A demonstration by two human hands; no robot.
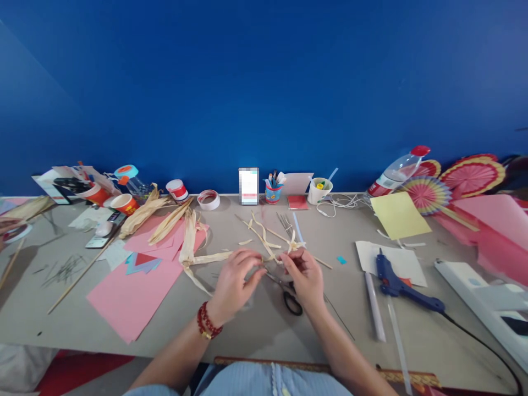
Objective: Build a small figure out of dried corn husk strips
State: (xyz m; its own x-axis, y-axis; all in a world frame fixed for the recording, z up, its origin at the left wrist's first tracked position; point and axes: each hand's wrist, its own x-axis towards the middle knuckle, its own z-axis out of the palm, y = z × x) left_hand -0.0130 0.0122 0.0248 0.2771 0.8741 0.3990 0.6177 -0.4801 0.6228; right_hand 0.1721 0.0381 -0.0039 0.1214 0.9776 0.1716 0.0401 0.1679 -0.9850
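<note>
My left hand is curled, thumb and fingers drawn together beside a pale strip of dried corn husk. What lies in its fingertips, if anything, is too small to make out. My right hand pinches the husk strip from the other side, near a small knotted husk piece. Under the hands lie scissors with black handles, their blades partly covered. Behind the hands are more narrow husk strips and a thin stick. A long husk piece rests left of my left hand.
Pink paper and husks lie left. A blue glue gun, glue stick and white power strip lie right. Along the wall stand a phone, brush cup and bottle. Another person's hand shows far left.
</note>
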